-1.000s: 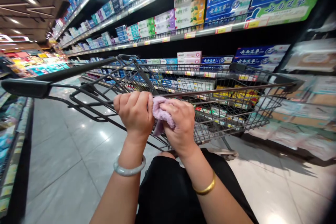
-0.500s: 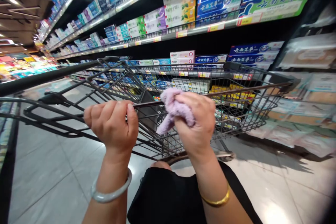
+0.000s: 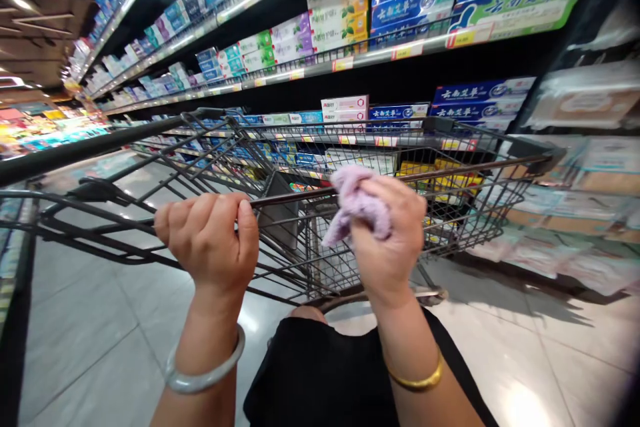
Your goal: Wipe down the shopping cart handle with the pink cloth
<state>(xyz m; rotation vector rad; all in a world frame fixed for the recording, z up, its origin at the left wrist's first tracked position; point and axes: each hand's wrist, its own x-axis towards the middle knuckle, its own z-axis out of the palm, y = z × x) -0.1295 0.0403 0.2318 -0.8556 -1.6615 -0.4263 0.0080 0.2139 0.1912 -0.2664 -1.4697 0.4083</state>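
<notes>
A dark wire shopping cart (image 3: 465, 203) stands sideways in front of me. My left hand (image 3: 213, 237) is wrapped around its near top rail, knuckles up and thumb along the fingers. Farther right on the same rail, my right hand (image 3: 393, 233) grips a bunched lilac cloth (image 3: 353, 190). The cloth is folded about the rail, and one end hangs down to the left of the thumb. Whether it goes fully around the bar is hidden by the fingers. The cart's push handle (image 3: 90, 147) extends to the far left.
Behind the cart runs a long shelf (image 3: 280, 77) with stacked toothpaste boxes (image 3: 337, 10) and price tags. Bagged goods (image 3: 590, 167) hang at the right. Grey tiles (image 3: 100, 320) cover the floor, and a cart wheel (image 3: 433, 296) shows beside my leg.
My right hand has slid to the right along the cart's rail with the lilac cloth. My left hand keeps its grip on the rail; the view has shifted slightly.
</notes>
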